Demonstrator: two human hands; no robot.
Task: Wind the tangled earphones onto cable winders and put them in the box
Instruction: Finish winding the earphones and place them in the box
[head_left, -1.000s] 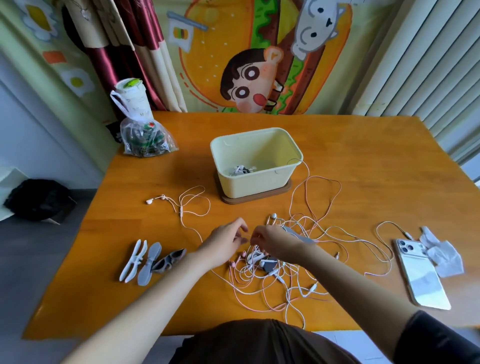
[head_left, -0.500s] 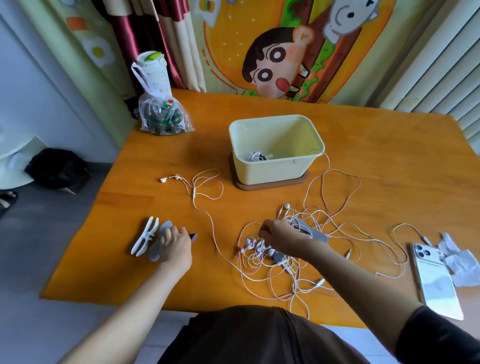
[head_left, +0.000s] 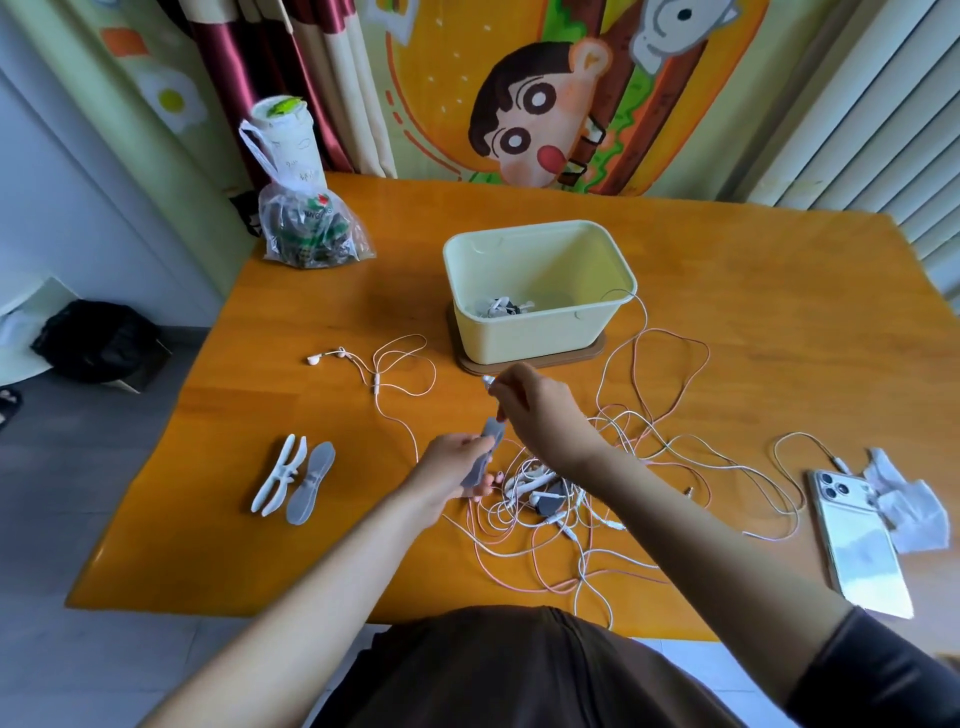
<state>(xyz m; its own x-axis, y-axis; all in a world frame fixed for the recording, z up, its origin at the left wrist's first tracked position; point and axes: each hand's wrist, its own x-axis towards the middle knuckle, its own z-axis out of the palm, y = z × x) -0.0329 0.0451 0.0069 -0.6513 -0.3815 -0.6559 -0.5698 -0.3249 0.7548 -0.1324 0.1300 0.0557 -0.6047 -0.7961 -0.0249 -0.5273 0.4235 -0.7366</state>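
An orange wooden table (head_left: 727, 291) stands before a cartoon curtain (head_left: 545, 104), and the work sits at its near middle. The left hand (head_left: 452, 467) is wrapped around the lower half of a grey winder (head_left: 488, 441), holding it tilted. The right hand (head_left: 540, 410) is just above it, fingers curled and pinching a small white cord end (head_left: 487, 381).

The step looks like starting the first wrap. It would go best with that end pinned against the winder's narrow waist and light tension kept while turning, with slack drawn out of the heap bit by bit rather than yanked, since a knot could tighten.

The tangled earphones (head_left: 545, 499) lie on the table just under and nearer than the right wrist, spreading right toward a phone (head_left: 862, 540). The box (head_left: 519, 338) is close beyond the right hand, and two spare winders (head_left: 296, 478) lie well to the left.
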